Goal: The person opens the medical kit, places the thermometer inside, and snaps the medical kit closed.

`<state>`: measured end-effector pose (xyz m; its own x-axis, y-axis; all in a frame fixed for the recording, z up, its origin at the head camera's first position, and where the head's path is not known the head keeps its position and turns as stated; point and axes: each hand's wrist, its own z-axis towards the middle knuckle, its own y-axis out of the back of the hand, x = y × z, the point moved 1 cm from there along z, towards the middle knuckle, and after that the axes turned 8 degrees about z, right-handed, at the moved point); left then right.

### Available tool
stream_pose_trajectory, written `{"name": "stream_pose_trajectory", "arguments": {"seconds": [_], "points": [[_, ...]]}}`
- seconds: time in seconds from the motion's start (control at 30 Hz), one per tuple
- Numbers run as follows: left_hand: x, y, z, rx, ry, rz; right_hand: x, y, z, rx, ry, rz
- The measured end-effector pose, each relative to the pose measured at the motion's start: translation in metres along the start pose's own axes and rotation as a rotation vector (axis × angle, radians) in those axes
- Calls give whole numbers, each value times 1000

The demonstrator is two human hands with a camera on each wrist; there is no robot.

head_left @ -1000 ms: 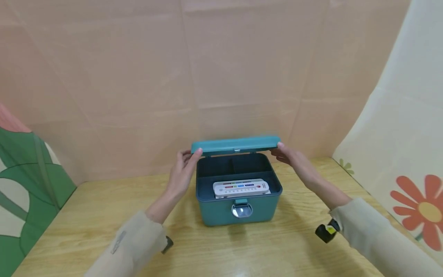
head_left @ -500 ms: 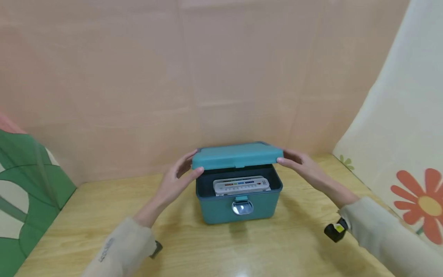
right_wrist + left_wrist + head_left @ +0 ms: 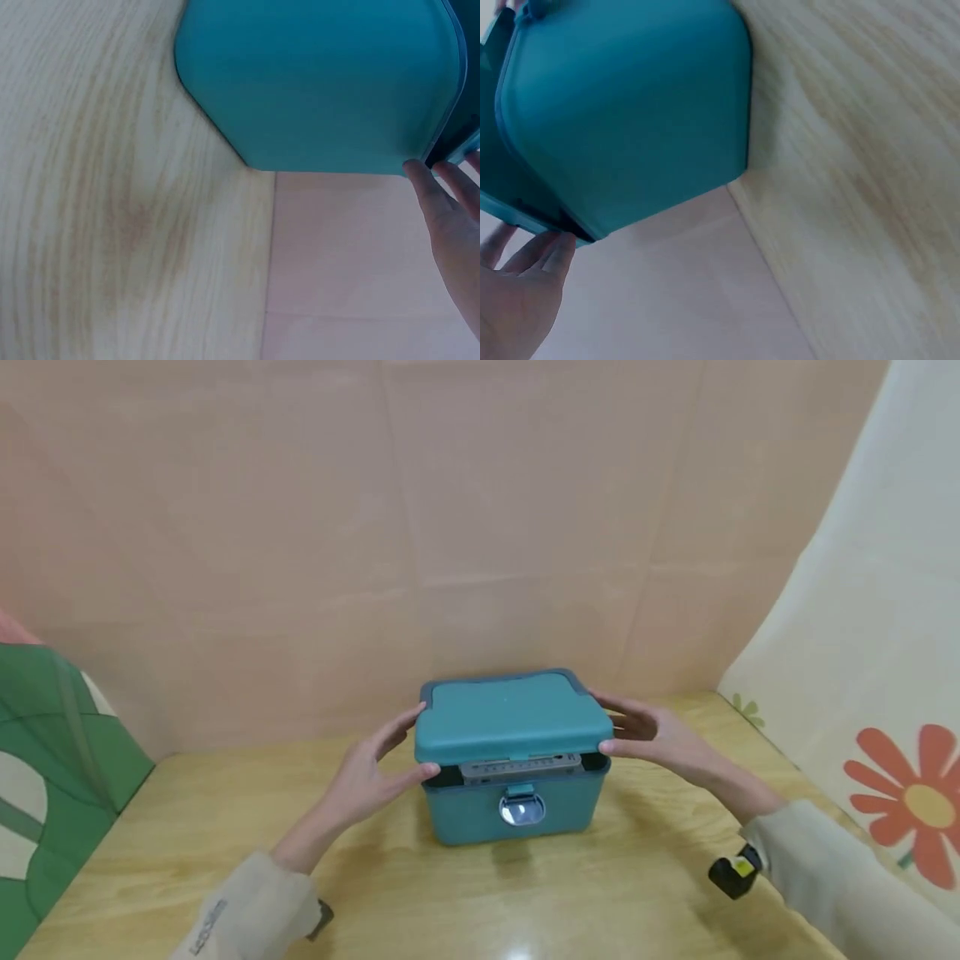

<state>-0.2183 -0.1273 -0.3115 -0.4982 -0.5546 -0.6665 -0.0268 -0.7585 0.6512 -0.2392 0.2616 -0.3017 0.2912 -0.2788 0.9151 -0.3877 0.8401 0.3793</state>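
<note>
A teal storage box [image 3: 465, 820] sits on the table, its hinged lid [image 3: 513, 714] tilted down with a narrow gap at the front. Through that gap shows part of a white strip with printed markings [image 3: 519, 767], perhaps a thermometer. My left hand [image 3: 360, 783] holds the lid's left side, thumb at the front corner and fingers farther back. On the opposite side my right hand [image 3: 663, 745] holds the lid likewise. Both wrist views show fingertips of the left hand [image 3: 525, 296] and right hand [image 3: 454, 225] at the lid's rear edge. A clear latch [image 3: 522, 810] hangs on the box front.
The wooden table [image 3: 225, 827] extends around the box. Behind it hangs a plain pinkish cloth [image 3: 300, 568]. A white cloth with a red flower [image 3: 926, 806] borders the right, and green leaf shapes [image 3: 60, 777] border the left.
The lid has swung forward and down, from nearly upright to almost level. Both hands have come down with it, and the compartments and most of the white strip are now covered.
</note>
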Motion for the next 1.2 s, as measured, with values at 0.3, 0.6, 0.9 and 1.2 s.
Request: {"name": "stream_pose_trajectory", "arguments": {"seconds": [0.3, 0.6, 0.9, 1.2], "points": [[0, -6, -8, -11, -33, -23, 0, 0, -2, 31, 16, 41], [-2, -11, -17, -13, -32, -82, 0, -2, -11, 34, -3, 22], [-3, -14, -22, 9, -10, -152, -1, -5, -15, 39, -10, 22], [-2, -16, -25, 28, 14, -198, -6, -8, -14, 51, 18, 61]]}}
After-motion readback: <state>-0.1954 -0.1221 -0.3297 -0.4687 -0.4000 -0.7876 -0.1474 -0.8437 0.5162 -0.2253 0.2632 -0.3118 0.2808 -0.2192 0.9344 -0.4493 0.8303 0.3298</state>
